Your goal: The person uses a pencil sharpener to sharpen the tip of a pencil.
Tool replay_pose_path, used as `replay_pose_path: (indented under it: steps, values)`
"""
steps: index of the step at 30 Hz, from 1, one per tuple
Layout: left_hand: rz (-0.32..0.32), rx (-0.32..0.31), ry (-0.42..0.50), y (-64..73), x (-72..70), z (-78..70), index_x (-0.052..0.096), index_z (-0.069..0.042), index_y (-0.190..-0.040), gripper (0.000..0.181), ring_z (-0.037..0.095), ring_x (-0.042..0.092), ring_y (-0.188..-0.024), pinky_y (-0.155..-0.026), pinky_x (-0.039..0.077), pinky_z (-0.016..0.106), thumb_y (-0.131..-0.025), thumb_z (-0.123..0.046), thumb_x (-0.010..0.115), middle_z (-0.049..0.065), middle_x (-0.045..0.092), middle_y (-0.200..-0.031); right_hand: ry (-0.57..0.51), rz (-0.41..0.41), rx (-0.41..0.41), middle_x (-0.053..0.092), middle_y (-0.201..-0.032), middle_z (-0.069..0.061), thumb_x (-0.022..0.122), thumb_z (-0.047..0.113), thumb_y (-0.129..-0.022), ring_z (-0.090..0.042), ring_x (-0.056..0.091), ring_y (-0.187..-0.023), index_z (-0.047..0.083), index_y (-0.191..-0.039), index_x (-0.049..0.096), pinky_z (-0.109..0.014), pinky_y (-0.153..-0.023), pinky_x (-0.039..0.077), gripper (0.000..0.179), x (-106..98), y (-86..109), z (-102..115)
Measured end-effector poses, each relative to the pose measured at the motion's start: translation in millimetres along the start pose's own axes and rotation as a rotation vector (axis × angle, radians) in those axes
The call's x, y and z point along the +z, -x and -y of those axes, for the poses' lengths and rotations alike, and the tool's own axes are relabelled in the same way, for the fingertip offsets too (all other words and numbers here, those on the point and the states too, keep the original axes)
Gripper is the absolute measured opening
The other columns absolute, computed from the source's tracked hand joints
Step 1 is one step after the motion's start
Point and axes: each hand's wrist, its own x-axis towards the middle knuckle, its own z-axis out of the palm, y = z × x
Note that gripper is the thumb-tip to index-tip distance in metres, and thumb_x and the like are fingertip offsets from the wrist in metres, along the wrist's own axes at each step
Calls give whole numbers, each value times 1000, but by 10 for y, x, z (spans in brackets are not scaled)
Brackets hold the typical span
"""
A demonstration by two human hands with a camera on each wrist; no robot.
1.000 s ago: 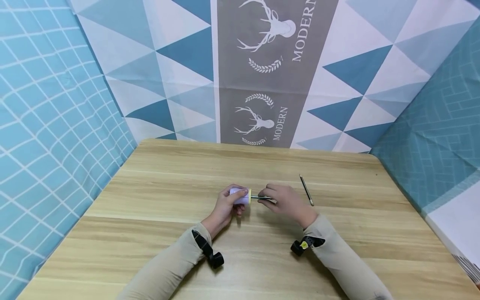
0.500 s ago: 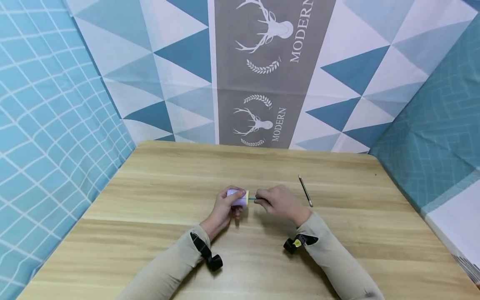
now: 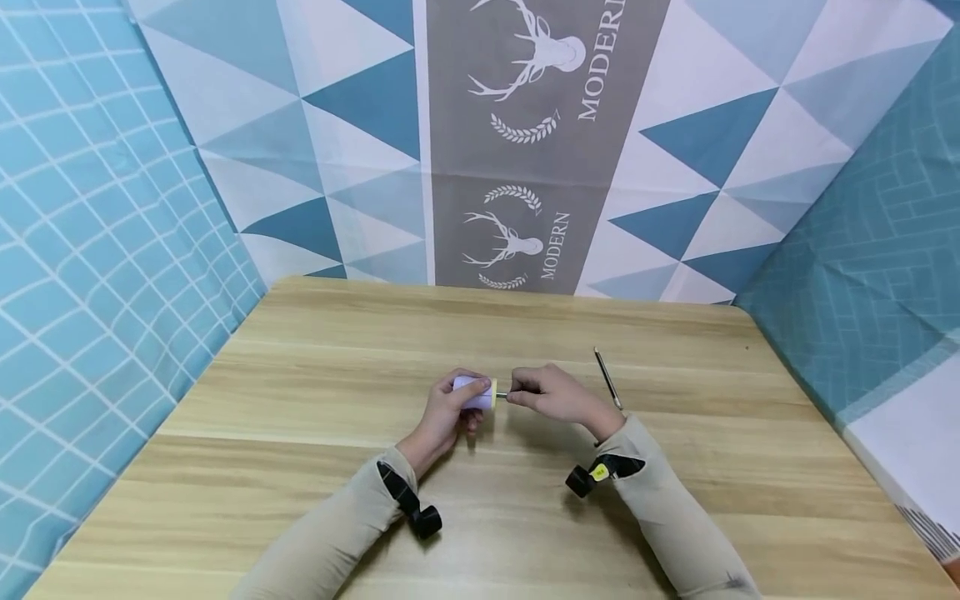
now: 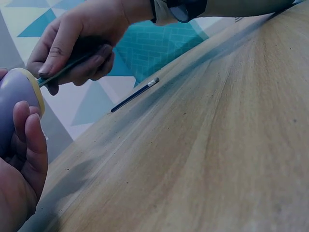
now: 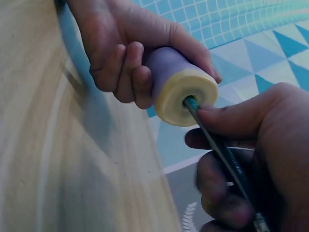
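Note:
My left hand grips a purple cylindrical pencil sharpener with a yellow end face, holding it on its side above the table. The yellow face, pointing right, has a round hole in its middle. A dark pencil stands with its front end in that hole; how deep it reaches is hidden. Thumb and fingers of my right hand pinch this pencil close to the hole, and its metal ferrule shows at the lower edge of the right wrist view. A second dark pencil lies on the table beyond my right hand.
The wooden table spreads out around both hands. Patterned cloth hangs behind it and at both sides. Each wrist wears a black strap with a small camera.
My right hand has moved slightly left and turned about the pencil, its fingers now close to the yellow face. The left hand holds the sharpener almost in place. The second pencil stays on the table.

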Motion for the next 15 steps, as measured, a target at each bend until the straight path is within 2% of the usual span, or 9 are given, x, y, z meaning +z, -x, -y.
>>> replay_pose_path:
  steps: [3,5,8,11,15]
  values:
    - [-3,4,2,-8,-9,-12,68,-9,-90,6,10,53,-40,-32,43,20,-86,-11,71,6,60,-63,94,-19,-22,54,-69,11,65,26,-97,-5,45,-58,13,-96,66,-24,-53,40,12,-34,19,28]
    - [-7,1,6,-4,-11,-13,68,-9,-89,5,10,53,-39,-32,43,20,-86,-11,71,6,60,-63,134,-36,-34,57,-75,10,69,28,-94,-5,48,-63,11,-105,67,-26,-57,44,20,-41,46,30]
    - [-8,-4,9,4,-10,-8,68,-10,-89,5,10,52,-38,-32,43,21,-86,-12,71,6,60,-61,201,-109,-86,58,-82,9,75,29,-90,-5,50,-68,9,-113,66,-26,-62,47,32,-21,107,-8]
    - [-7,-7,9,3,-5,-1,68,-13,-87,2,9,51,-38,-32,42,20,-87,-10,68,5,59,-59,260,-219,-207,61,-84,7,78,22,-87,-4,52,-68,7,-111,66,-25,-60,49,30,15,156,-62]
    - [-9,0,8,-18,2,-5,67,-16,-84,7,8,50,-37,-31,42,20,-88,-9,66,4,58,-58,320,-354,-410,66,-85,4,80,11,-83,-4,56,-68,7,-100,68,-20,-59,51,21,65,143,-125]
